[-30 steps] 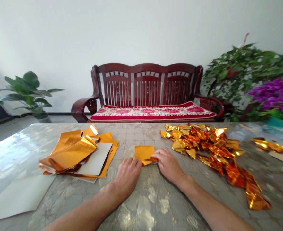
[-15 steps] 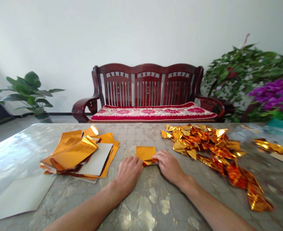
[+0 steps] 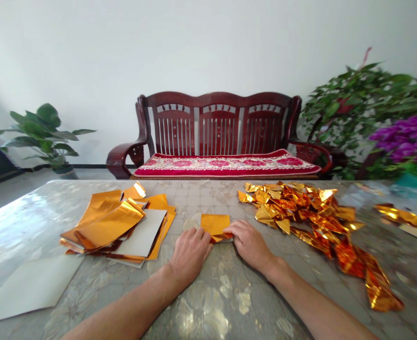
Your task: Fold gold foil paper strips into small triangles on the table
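A sheet of gold foil paper [image 3: 215,224] lies on the table straight ahead, its near edge folded up. My left hand [image 3: 192,251] grips the near left corner with its fingers curled together. At the near right corner, my right hand [image 3: 249,242] pinches the folded edge between thumb and fingers. Both thumbs are partly hidden. Left of my hands lies a loose stack of gold foil sheets [image 3: 109,229], some with the pale backing up. To the right spreads a heap of folded gold foil pieces [image 3: 300,208].
The table [image 3: 208,302] has a patterned, glossy cover. A pale sheet [image 3: 31,288] lies at the near left. Clear plastic [image 3: 360,193] and another foil piece [image 3: 403,216] are at the far right. Behind the table stands a wooden bench [image 3: 218,123], with plants on both sides.
The view has tilted very slightly. Both hands keep their hold on the foil paper, and its fold looks nearly the same.
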`<state>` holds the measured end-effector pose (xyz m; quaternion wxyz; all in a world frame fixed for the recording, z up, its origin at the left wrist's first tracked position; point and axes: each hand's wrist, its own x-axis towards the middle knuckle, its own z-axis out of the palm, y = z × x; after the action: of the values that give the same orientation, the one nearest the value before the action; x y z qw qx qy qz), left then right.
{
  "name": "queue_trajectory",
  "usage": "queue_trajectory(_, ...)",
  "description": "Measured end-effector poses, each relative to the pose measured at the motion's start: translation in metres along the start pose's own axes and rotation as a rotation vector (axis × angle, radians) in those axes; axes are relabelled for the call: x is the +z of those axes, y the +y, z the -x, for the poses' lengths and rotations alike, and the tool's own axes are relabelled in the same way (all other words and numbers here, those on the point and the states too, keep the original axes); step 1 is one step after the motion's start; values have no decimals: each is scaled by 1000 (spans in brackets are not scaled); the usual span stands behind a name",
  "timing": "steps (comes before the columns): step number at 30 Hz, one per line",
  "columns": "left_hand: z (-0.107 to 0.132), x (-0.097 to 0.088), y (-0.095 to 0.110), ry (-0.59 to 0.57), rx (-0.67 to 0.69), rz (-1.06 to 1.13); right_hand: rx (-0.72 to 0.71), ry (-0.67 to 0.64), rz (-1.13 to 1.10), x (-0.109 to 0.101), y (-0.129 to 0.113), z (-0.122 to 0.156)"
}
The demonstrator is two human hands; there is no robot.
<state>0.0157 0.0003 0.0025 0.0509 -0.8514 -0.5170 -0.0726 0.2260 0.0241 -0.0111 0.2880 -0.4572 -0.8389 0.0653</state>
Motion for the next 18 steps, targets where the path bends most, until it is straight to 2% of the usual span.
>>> queue_trajectory(7, 0, -1, 1, -13, -10, 7, -14, -7, 27, 1, 2, 0)
queue_trajectory(18, -4, -1, -3, 38, 0, 4, -3, -6, 14, 0, 1, 0)
